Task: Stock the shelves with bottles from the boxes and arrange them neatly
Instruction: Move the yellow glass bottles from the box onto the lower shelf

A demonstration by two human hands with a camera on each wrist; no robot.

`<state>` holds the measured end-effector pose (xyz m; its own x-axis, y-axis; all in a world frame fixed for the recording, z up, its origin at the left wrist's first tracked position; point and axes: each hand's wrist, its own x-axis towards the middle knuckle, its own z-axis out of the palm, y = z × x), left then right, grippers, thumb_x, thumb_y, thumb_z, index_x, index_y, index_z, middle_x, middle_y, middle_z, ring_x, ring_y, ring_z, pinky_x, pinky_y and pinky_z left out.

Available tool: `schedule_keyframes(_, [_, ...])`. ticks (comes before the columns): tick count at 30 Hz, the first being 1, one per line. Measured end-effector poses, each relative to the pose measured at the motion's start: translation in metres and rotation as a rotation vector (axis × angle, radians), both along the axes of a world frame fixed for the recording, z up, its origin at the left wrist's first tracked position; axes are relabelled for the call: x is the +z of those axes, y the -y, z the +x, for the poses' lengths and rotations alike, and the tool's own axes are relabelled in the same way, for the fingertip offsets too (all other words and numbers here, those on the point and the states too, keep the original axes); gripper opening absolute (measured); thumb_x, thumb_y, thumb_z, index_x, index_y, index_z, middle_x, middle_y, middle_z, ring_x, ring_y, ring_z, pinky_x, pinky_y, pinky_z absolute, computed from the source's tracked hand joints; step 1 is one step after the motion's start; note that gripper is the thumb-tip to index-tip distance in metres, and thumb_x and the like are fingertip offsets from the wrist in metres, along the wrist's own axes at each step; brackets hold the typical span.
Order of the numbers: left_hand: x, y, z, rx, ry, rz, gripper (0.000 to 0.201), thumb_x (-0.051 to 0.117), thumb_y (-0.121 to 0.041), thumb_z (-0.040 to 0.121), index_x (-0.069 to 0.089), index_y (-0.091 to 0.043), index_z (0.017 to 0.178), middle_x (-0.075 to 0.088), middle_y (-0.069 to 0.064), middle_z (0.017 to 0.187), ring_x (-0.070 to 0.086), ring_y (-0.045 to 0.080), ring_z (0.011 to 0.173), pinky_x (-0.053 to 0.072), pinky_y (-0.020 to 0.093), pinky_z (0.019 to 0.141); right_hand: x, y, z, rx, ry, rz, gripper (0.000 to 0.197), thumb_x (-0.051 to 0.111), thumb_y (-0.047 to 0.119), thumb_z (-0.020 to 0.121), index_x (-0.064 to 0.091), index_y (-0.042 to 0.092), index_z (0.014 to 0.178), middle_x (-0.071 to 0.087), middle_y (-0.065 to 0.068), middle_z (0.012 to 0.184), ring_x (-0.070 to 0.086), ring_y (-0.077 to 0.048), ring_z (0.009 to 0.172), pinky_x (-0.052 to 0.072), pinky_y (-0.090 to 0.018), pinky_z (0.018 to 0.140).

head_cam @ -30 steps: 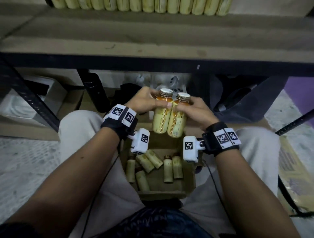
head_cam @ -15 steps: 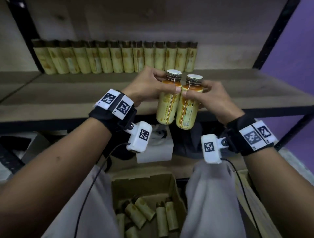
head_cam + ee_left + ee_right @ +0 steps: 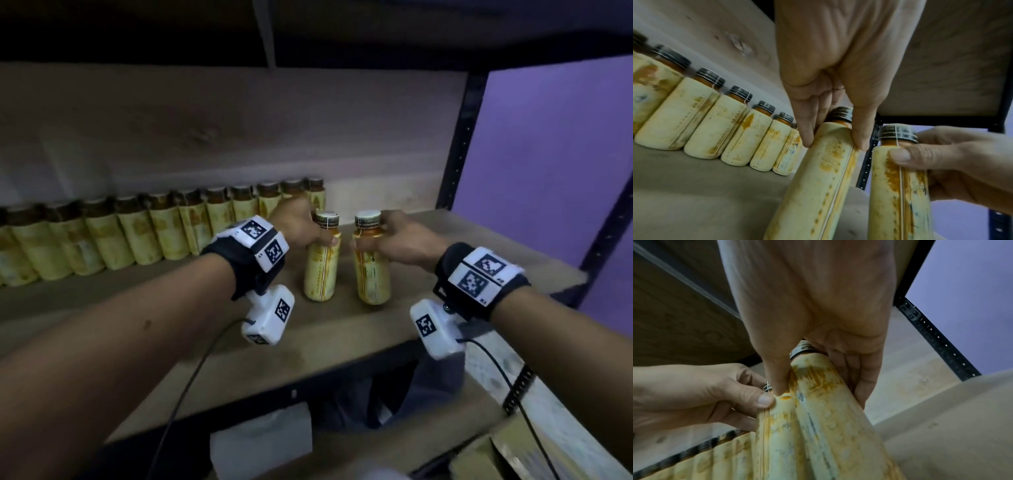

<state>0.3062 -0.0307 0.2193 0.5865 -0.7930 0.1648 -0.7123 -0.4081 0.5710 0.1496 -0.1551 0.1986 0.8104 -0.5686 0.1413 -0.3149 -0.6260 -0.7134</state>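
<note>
Each bottle looks rigid, full and fairly heavy, its sleeve likely slick, so the shoulder under the cap is the surest hold. The left hand [image 3: 301, 224] grips the left bottle [image 3: 321, 263] there and the right hand [image 3: 399, 238] grips the right bottle [image 3: 371, 267], both upright on the shelf [image 3: 325, 342], slightly apart, with the row [image 3: 144, 233] at 10 o'clock.

- A purple wall [image 3: 555, 144] stands to the right of the black perforated upright [image 3: 457, 137] of the rack.
- A white box [image 3: 260, 442] sits low down, left of that upright and below it, in the dim space under the rack.
- Dark grey cloth [image 3: 421, 387] lies bunched just right of the white box.
- A black cable [image 3: 181, 394] hangs down to the left of the white box; a second black cable [image 3: 513, 397] curves down right of the dark grey cloth.
- White wrist-worn cameras [image 3: 269, 315] carry black-and-white square markers.
</note>
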Motion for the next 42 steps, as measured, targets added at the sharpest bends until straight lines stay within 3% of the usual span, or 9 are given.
schedule_keyframes(3, [-0.006, 0.039, 0.024, 0.037, 0.013, -0.041, 0.041, 0.089, -0.027, 0.065, 0.07, -0.008, 0.096, 0.071, 0.004, 0.092, 0.068, 0.02, 0.083, 0.058, 0.036, 0.076, 0.004, 0.035, 0.026, -0.017, -0.043, -0.09, 0.023, 0.08, 0.036, 0.078, 0.062, 0.025, 0.089, 0.069, 0.002, 0.1, 0.066, -0.02, 0.098, 0.055, -0.038, 0.088])
schedule_keyframes(7, [-0.012, 0.088, 0.051, 0.014, 0.106, -0.098, 0.041, 0.088, -0.031, 0.065, 0.073, -0.007, 0.095, 0.073, 0.006, 0.093, 0.067, 0.021, 0.084, 0.057, 0.036, 0.076, 0.001, 0.085, 0.066, -0.128, -0.102, -0.17, 0.036, 0.075, 0.036, 0.081, 0.058, 0.02, 0.109, 0.063, 0.0, 0.106, 0.06, -0.021, 0.1, 0.048, -0.03, 0.079])
schedule_keyframes(13, [-0.012, 0.155, 0.084, 0.008, 0.23, -0.087, 0.05, 0.086, -0.046, 0.058, 0.071, -0.011, 0.09, 0.069, 0.003, 0.088, 0.064, 0.021, 0.08, 0.05, 0.029, 0.064, -0.006, 0.152, 0.116, -0.157, -0.174, -0.322, 0.025, 0.071, 0.036, 0.084, 0.06, 0.018, 0.097, 0.063, -0.006, 0.1, 0.062, -0.026, 0.098, 0.044, -0.028, 0.074])
schedule_keyframes(17, [-0.019, 0.186, 0.106, 0.057, 0.311, -0.073, 0.038, 0.081, -0.046, 0.067, 0.055, -0.017, 0.068, 0.062, 0.002, 0.074, 0.053, 0.014, 0.057, 0.031, 0.02, 0.043, -0.009, 0.183, 0.139, -0.206, -0.128, -0.255, 0.029, 0.071, 0.04, 0.086, 0.066, 0.015, 0.098, 0.064, -0.004, 0.095, 0.061, -0.021, 0.093, 0.043, -0.027, 0.073])
schedule_keyframes(23, [-0.026, 0.2, 0.125, 0.137, 0.399, -0.074, 0.043, 0.077, -0.048, 0.07, 0.046, -0.019, 0.062, 0.05, -0.002, 0.061, 0.046, 0.011, 0.05, 0.029, 0.02, 0.043, -0.016, 0.198, 0.17, -0.307, -0.003, -0.129, 0.039, 0.073, 0.044, 0.083, 0.068, 0.012, 0.105, 0.07, -0.006, 0.101, 0.065, -0.02, 0.088, 0.049, -0.028, 0.068])
schedule_keyframes(28, [-0.031, 0.203, 0.117, 0.169, 0.394, -0.063, 0.041, 0.074, -0.043, 0.077, 0.043, -0.02, 0.062, 0.056, 0.003, 0.07, 0.048, 0.018, 0.057, 0.033, 0.024, 0.049, -0.018, 0.18, 0.186, -0.321, 0.087, -0.082, 0.047, 0.064, 0.059, 0.086, 0.067, 0.015, 0.104, 0.069, -0.007, 0.103, 0.064, -0.022, 0.089, 0.045, -0.027, 0.07])
schedule_keyframes(32, [-0.032, 0.197, 0.106, 0.16, 0.385, -0.039, 0.03, 0.071, -0.032, 0.084, 0.059, -0.007, 0.093, 0.065, 0.013, 0.101, 0.062, 0.029, 0.086, 0.042, 0.031, 0.064, -0.018, 0.171, 0.182, -0.3, 0.101, -0.067, 0.035, 0.057, 0.052, 0.094, 0.058, 0.017, 0.102, 0.067, -0.01, 0.113, 0.055, -0.021, 0.087, 0.039, -0.027, 0.07])
schedule_keyframes(35, [-0.032, 0.186, 0.098, 0.168, 0.339, 0.033, 0.057, 0.064, -0.012, 0.088, 0.038, 0.005, 0.135, 0.058, 0.02, 0.123, 0.06, 0.035, 0.109, 0.048, 0.036, 0.078, -0.018, 0.168, 0.168, -0.284, 0.075, 0.018, 0.054, 0.053, 0.049, 0.096, 0.045, 0.009, 0.131, 0.057, -0.013, 0.131, 0.055, -0.027, 0.11, 0.039, -0.031, 0.078])
schedule_keyframes(42, [-0.027, 0.123, 0.074, 0.024, 0.3, 0.107, 0.073, 0.066, -0.011, 0.082, 0.028, -0.006, 0.145, 0.059, 0.016, 0.118, 0.06, 0.031, 0.106, 0.05, 0.033, 0.08, 0.003, 0.124, 0.128, -0.158, -0.098, -0.179, 0.045, 0.052, 0.028, 0.099, 0.042, 0.007, 0.139, 0.051, -0.015, 0.14, 0.051, -0.034, 0.124, 0.038, -0.028, 0.084])
